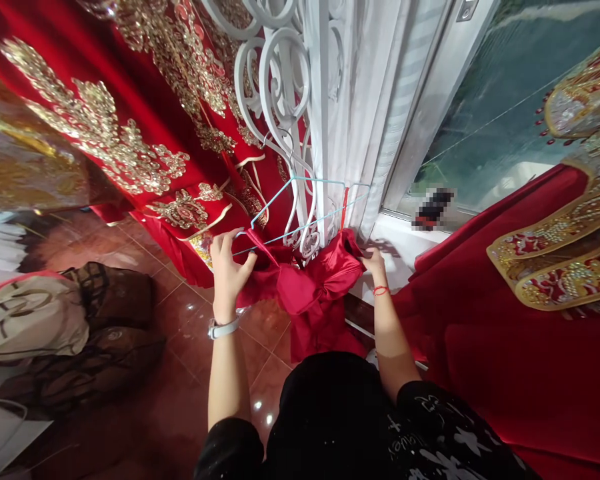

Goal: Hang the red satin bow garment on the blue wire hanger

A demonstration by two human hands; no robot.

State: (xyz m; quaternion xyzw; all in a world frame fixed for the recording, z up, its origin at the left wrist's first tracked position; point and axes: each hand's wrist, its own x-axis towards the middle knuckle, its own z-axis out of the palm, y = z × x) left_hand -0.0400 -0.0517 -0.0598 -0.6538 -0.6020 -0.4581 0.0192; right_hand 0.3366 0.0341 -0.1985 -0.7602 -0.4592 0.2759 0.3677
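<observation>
A shiny red satin dress (325,280) with a gathered bust hangs by thin straps from a light blue wire hanger (275,200). The hanger's hook is caught on white scrolled ironwork (286,80). My left hand (229,267), with a pale watch on its wrist, has thumb and fingers curled round the left end of the hanger, close to a strap. At the dress's right upper edge, my right hand (375,265) pinches the fabric; a red string circles that wrist. The other strap loops over the hanger's right side.
Red garments with gold sequins (95,127) hang at left. Dark mesh bags (115,300) and a cream bag (40,313) lie on the tiled floor (190,347). On the right are a window (490,113) and a red garment with gold-trimmed panels (555,267).
</observation>
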